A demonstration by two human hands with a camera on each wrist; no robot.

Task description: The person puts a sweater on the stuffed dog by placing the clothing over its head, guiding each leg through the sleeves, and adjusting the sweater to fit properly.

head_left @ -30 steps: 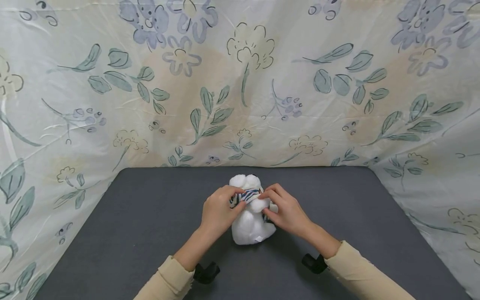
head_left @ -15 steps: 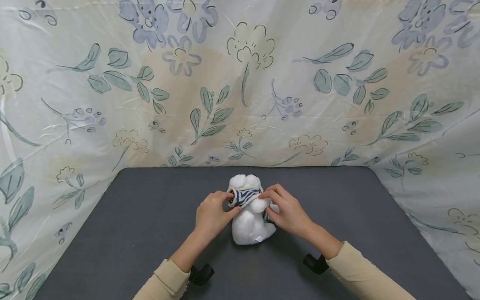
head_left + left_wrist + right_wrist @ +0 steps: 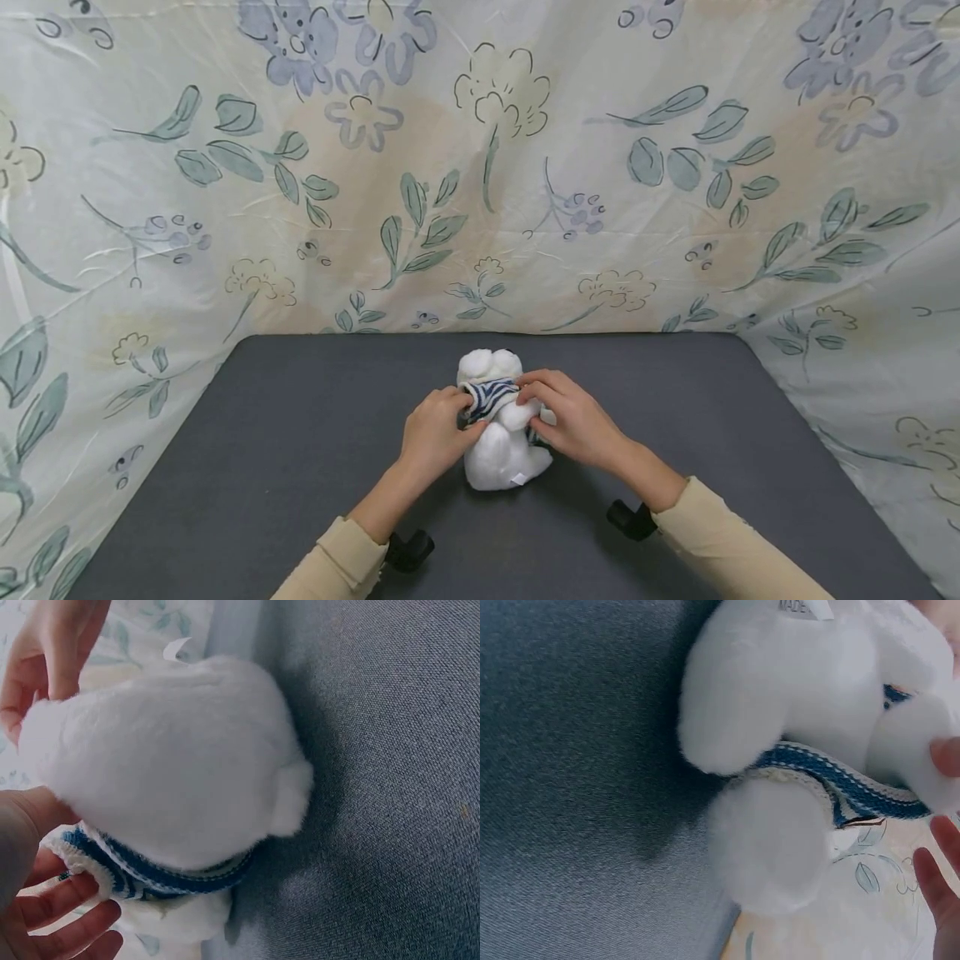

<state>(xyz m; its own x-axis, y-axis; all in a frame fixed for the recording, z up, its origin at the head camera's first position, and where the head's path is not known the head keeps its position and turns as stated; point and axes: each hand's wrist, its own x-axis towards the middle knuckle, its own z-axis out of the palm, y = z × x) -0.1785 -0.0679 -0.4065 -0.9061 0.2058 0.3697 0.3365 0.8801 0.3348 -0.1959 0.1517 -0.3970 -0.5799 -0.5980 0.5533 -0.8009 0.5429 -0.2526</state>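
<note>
A white plush toy (image 3: pixel 492 457) sits on a dark grey surface, dressed in a blue-and-white striped knit garment (image 3: pixel 491 395). The left hand (image 3: pixel 437 433) is at the garment's left edge; in the left wrist view its fingers curl at the white knit trim (image 3: pixel 84 866) while the thumb lies against the plush. On the other side, the right hand (image 3: pixel 572 421) pinches the toy's small round white limb (image 3: pixel 907 742), thumb on the fur and fingertips near the garment. A white tag (image 3: pixel 806 607) hangs from the toy's body. Some fingertips are hidden behind the toy.
The grey table (image 3: pixel 300 450) spreads around the toy. Behind and beside it hangs a pale floral cloth (image 3: pixel 420 167). Black wrist-camera mounts (image 3: pixel 408 550) sit under both forearms, close above the tabletop.
The left hand drew the garment's left edge outward to the left, then came back slightly right. More stripes show than a second ago. The right hand and the toy have barely moved.
</note>
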